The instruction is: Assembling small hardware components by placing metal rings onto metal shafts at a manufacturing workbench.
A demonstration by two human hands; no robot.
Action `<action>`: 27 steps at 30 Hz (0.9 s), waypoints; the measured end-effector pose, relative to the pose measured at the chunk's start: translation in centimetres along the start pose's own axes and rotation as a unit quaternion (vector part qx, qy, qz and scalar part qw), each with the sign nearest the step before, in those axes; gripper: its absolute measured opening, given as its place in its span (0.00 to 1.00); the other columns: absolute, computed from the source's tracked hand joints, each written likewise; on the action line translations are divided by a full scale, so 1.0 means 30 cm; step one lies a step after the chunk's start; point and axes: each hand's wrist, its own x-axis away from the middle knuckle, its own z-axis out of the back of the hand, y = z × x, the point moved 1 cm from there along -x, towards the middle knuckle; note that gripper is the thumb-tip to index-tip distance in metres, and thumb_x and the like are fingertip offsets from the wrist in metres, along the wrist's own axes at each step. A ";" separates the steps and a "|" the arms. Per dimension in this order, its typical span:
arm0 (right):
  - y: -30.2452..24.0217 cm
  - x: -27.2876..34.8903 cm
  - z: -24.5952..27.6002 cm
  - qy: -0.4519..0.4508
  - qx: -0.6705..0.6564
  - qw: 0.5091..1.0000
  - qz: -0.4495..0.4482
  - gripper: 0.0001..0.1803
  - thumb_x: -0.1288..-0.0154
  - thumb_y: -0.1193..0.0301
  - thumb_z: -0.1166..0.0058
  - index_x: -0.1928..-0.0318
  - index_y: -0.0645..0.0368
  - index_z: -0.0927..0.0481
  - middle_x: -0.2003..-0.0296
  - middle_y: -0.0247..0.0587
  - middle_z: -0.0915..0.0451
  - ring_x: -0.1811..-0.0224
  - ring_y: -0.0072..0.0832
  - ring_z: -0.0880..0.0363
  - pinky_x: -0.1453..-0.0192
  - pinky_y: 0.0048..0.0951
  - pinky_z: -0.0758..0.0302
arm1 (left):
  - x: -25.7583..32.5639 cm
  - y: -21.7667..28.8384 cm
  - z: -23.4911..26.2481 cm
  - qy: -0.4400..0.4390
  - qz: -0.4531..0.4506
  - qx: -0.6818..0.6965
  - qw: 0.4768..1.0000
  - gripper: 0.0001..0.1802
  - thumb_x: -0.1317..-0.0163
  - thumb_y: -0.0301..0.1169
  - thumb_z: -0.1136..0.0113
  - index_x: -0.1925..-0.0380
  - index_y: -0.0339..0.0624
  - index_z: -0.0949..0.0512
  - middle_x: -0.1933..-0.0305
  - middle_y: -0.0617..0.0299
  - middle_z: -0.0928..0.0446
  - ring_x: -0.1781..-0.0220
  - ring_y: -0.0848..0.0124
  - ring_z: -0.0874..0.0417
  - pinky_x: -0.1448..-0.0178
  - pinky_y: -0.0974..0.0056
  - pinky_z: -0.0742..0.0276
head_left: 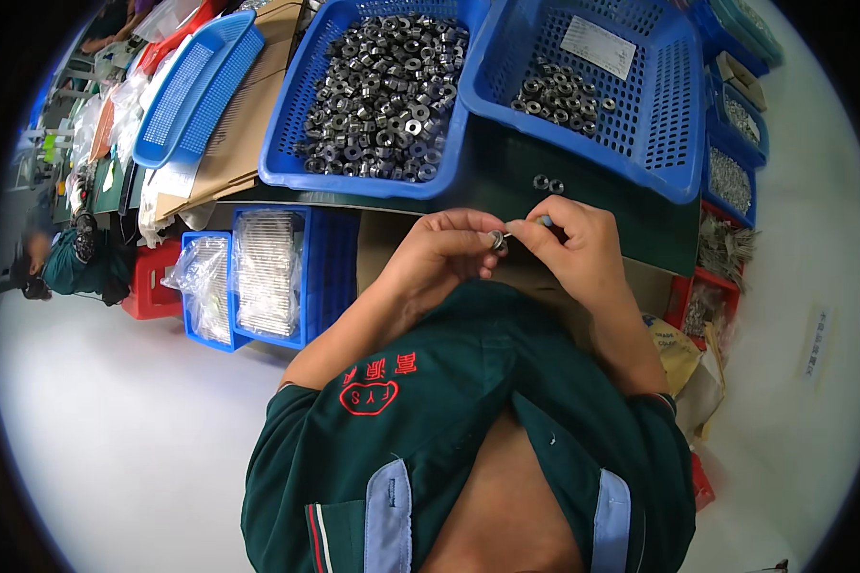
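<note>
My left hand (440, 250) pinches a small round metal ring (498, 240) between thumb and fingertips, close to my chest. My right hand (571, 244) holds a thin tool with a pale blue handle (544, 222); its fine tip touches the ring. Both hands meet just below the edge of the dark green table (583, 196). Two loose metal rings (548, 182) lie on the table right above my hands. A blue basket (282, 143) full of metal rings stands beyond them.
A second blue basket (674, 105) holds fewer rings and a white paper slip. More blue bins (736, 158) of small metal parts stand at the right. Under the table sit blue crates (330, 277) with clear bags and a red crate (153, 286). Another person (67, 263) crouches far left.
</note>
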 end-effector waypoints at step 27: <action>0.018 0.051 -0.061 0.201 0.193 0.921 0.272 0.08 0.45 0.74 0.36 0.69 0.58 0.24 0.77 0.38 0.23 0.77 0.35 0.23 0.71 0.34 0.28 | -0.040 -0.038 -0.029 0.004 -0.073 0.133 0.988 0.09 0.35 0.21 0.44 0.55 0.36 0.25 0.60 0.56 0.19 0.61 0.68 0.18 0.50 0.65 0.22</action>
